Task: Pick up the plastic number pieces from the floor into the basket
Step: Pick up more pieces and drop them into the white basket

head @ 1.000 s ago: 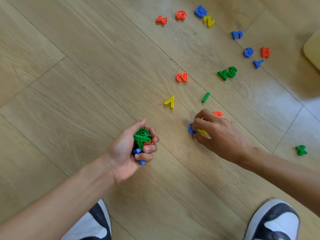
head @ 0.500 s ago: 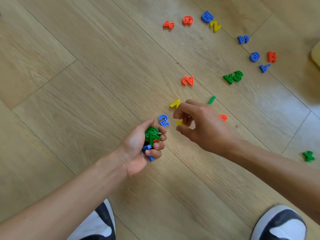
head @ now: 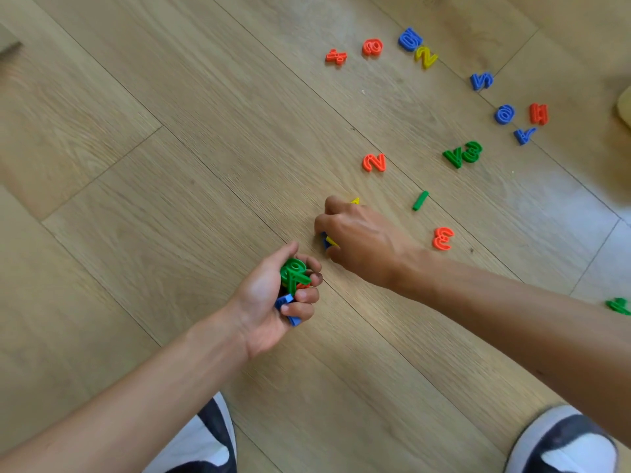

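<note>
Many number pieces (head: 374, 162) lie loose on the floor (head: 170, 199). Gathering is under way: the left hand (head: 269, 302) grips a handful (head: 293, 274), the right hand (head: 365, 240) curls its fingers (head: 336, 206) round blue and yellow pieces (head: 328, 241). Next, likely a pinch on the orange 3 (head: 443, 238) nearby

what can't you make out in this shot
Head view only.
In the left hand, held pieces: fingers hide count and digits.
Under the right hand, blue and yellow pieces: digits covered.
Beyond it, yellow tip: rest hidden.
At right edge, green piece: cut off.
At right edge, pale object: cut off, identity unclear.
</note>
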`<state>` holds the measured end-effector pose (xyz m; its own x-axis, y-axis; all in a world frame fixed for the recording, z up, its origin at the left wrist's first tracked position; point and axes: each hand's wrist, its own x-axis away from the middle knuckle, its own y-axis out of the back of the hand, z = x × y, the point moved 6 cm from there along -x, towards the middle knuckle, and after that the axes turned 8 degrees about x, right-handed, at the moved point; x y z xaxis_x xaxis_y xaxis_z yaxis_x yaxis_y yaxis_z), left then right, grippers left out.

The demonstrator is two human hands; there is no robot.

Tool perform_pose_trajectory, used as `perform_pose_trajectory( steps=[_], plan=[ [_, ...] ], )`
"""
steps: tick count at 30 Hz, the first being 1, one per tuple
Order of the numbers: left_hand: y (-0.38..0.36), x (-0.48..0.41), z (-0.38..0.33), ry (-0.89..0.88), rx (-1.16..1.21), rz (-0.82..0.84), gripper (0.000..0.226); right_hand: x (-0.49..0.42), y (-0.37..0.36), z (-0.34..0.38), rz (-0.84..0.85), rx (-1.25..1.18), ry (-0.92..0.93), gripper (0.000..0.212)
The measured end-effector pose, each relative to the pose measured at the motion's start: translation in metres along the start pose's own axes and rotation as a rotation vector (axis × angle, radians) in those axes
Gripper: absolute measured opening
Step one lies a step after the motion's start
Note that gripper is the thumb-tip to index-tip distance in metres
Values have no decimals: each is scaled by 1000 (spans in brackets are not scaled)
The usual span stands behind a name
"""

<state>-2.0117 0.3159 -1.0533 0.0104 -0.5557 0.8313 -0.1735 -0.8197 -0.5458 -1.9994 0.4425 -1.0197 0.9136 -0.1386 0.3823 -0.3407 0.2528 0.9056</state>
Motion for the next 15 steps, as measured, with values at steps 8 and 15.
perform_pose_trajectory(
  steps=[8,15],
  plan=[
    [-23,12,-8,31,-149,-4,29,48,51,-35,113,-105,-38,23],
    [-147,23,-32,21,-602,94,25,158,113,-149,261,-380,-413,22]
  ],
)
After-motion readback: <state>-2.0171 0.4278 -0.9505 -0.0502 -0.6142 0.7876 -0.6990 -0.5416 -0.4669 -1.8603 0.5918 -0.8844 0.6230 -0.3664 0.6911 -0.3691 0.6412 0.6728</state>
